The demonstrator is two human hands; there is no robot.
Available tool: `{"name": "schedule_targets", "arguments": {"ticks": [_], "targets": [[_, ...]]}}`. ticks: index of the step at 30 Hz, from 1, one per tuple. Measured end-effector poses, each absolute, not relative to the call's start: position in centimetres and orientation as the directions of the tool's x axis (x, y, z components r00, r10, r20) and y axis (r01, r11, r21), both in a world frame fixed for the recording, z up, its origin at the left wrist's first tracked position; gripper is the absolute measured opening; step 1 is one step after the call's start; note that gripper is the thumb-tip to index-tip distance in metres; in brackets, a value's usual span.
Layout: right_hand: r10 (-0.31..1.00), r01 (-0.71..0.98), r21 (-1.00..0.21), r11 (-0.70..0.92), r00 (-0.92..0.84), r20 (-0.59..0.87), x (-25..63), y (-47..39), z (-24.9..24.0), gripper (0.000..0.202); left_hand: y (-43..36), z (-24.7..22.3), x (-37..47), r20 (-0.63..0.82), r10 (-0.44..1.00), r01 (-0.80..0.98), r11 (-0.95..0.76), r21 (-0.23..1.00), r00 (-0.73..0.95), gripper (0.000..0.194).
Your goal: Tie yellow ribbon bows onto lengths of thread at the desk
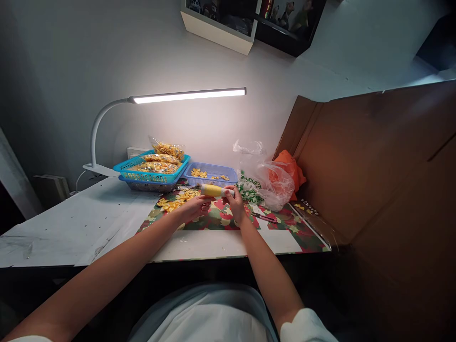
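Above the table mat, my right hand (pixel 234 199) is wrapped round the right end of a spool of yellow thread (pixel 211 190). The spool lies nearly level, its white ends showing. Just below and left of it is my left hand (pixel 196 209), with fingers pinched together; what they hold, if anything, is too small to make out. Loose yellow bows (pixel 171 205) lie heaped beyond my left hand. Behind the spool stands a lilac basket (pixel 228 176) with some yellow bows in it. To the right of my right hand, a red-and-black cutter (pixel 264 217) rests on the patterned mat (pixel 221 223).
Stacked baskets, the upper one turquoise (pixel 123 167), hold bagged yellow pieces (pixel 160 167) at back left. A lit lamp (pixel 188 96) reaches over the table. Clear plastic bags (pixel 278 185) and an orange bag (pixel 292 171) sit right, beside a tall cardboard wall (pixel 374 161).
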State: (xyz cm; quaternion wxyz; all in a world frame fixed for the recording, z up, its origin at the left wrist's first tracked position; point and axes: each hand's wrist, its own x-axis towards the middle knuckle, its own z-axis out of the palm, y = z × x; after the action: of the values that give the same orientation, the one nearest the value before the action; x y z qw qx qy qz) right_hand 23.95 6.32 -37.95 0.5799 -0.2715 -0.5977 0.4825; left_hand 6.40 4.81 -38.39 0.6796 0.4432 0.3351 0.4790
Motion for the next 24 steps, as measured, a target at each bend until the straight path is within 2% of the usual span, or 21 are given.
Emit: {"name": "schedule_targets", "arguments": {"ticks": [5,9,15,19,24], "targets": [[0.907,-0.287,-0.904,0.318,-0.185,0.378,24.2,6.4,-37.7,0.037,5.6,-38.6,5.9,-0.026,0.98,-0.391,0.104,0.914,0.199,0.022],[0.923,-0.297,-0.911,0.286,-0.172,0.346,24.3,6.8,-37.9,0.031,6.1,-37.5,4.6,0.045,0.996,-0.523,0.003,0.852,0.079,0.017],[0.957,-0.309,-0.908,0.285,0.033,0.289,24.3,8.1,-38.3,0.032,5.1,-34.9,2.5,0.125,0.991,-0.695,-0.117,0.71,-0.039,0.008],[0.961,-0.362,-0.891,0.274,0.146,0.236,24.7,8.6,-38.2,0.038,5.0,-34.8,1.8,0.133,0.99,-0.727,-0.125,0.675,-0.047,0.01],[0.957,-0.418,-0.867,0.27,0.218,0.193,25.1,8.6,-37.9,0.043,5.9,-34.9,-0.1,0.204,0.962,-0.72,-0.27,0.639,-0.181,0.023]]}}
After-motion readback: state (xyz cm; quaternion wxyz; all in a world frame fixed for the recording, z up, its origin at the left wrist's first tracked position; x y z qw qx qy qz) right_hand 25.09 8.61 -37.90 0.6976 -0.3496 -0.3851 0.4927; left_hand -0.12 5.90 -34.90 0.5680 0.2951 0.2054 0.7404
